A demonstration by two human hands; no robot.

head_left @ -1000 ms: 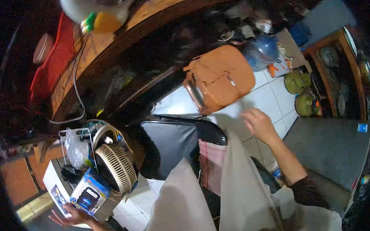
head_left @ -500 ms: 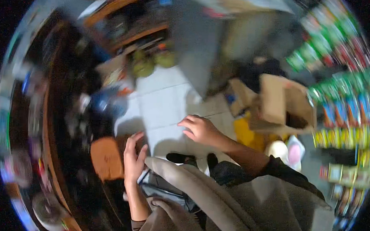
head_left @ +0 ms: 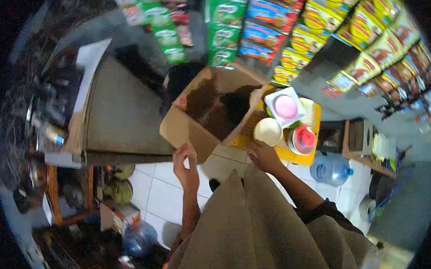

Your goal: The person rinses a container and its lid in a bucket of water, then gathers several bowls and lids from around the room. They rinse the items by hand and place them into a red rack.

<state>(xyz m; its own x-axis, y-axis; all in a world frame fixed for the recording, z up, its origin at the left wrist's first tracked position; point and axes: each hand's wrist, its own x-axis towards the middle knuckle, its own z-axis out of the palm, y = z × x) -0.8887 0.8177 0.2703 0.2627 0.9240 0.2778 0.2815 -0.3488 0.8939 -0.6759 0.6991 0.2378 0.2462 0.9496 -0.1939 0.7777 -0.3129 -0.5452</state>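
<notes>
Swung round since a moment ago, the left hand (head_left: 187,164), fingers loosely parted, is nearer the uncovered carton (head_left: 192,136) just ahead, while the right hand (head_left: 264,157), grip unclear from here, is beside a cream tub (head_left: 268,131).

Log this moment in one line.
left hand: at cardboard box, contact unclear | right hand: by cream container, contact unclear | nearby: red-topped jar, blue water jug
</notes>
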